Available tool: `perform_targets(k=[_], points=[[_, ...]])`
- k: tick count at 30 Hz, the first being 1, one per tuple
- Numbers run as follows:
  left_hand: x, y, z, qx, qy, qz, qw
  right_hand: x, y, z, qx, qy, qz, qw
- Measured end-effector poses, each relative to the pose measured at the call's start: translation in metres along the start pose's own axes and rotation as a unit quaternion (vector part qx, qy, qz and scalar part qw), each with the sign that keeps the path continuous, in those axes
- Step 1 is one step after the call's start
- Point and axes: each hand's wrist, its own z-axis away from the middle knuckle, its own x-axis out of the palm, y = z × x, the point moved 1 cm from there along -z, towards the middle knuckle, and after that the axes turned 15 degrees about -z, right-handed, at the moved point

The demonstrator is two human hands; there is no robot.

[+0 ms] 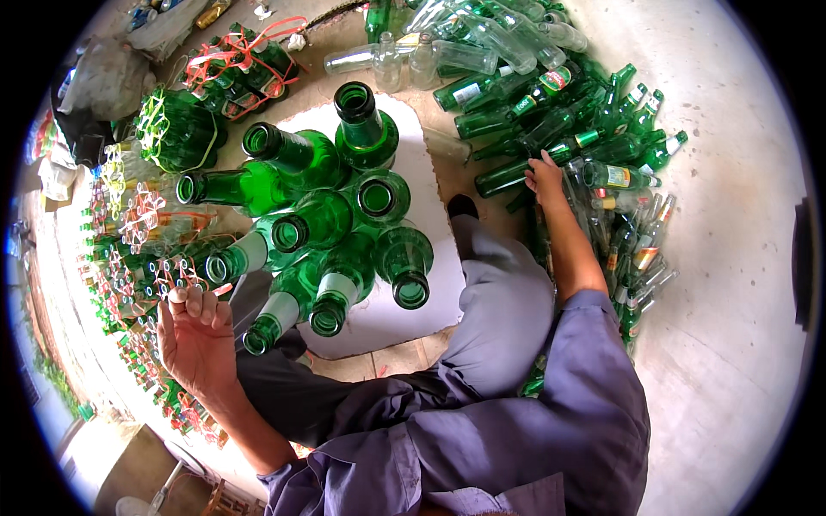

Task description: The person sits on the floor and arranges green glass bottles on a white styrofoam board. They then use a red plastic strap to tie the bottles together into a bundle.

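Several green glass bottles (316, 219) stand upright in a close cluster in front of me, over a white board (361, 329) between my legs. My left hand (197, 338) is raised beside the cluster's lower left, palm up with its fingers curled and no bottle in it. To the right, my right hand (545, 179) reaches to a heap of loose bottles, at a green glass bottle (506, 177) lying on its side. Its fingers are near or on the glass; whether they grip it cannot be told. Other green bottles (548, 84) with labels lie just beyond.
Clear glass bottles (510, 39) lie at the top of the heap. Bottle bundles tied with red string (242, 64) and yellow string (171, 129) stand at the upper left, with many more bundles (142, 271) below. A pale wall (729, 193) rises at the right.
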Motion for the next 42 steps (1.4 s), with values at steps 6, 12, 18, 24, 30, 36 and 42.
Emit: perform_targets(k=[6,12,18,24,30,36,42], points=[[0.002,-0.002,-0.001,-0.002,0.009,-0.01,1.0,-0.006,0.001,-0.002,-0.008,-0.01,0.02,1.0],[0.001,-0.005,-0.001,-0.004,0.012,-0.014,1.0,-0.005,0.006,0.003,-0.028,-0.015,-0.013,0.999],[0.006,-0.006,-0.001,-0.001,0.013,-0.032,0.999,-0.005,0.012,0.004,-0.021,-0.023,0.001,1.0],[0.005,-0.006,-0.001,-0.002,0.009,-0.042,0.999,-0.001,0.017,0.007,-0.004,-0.022,-0.023,0.999],[0.006,-0.007,-0.002,-0.002,0.014,-0.044,0.999,-0.01,0.021,0.002,0.002,-0.028,-0.048,0.998],[0.005,-0.008,-0.002,-0.007,0.005,-0.038,0.999,-0.007,0.022,0.019,-0.026,-0.032,-0.042,0.998],[0.006,-0.009,-0.001,-0.008,0.012,-0.038,0.999,0.011,0.016,0.049,-0.102,-0.047,-0.022,0.993]])
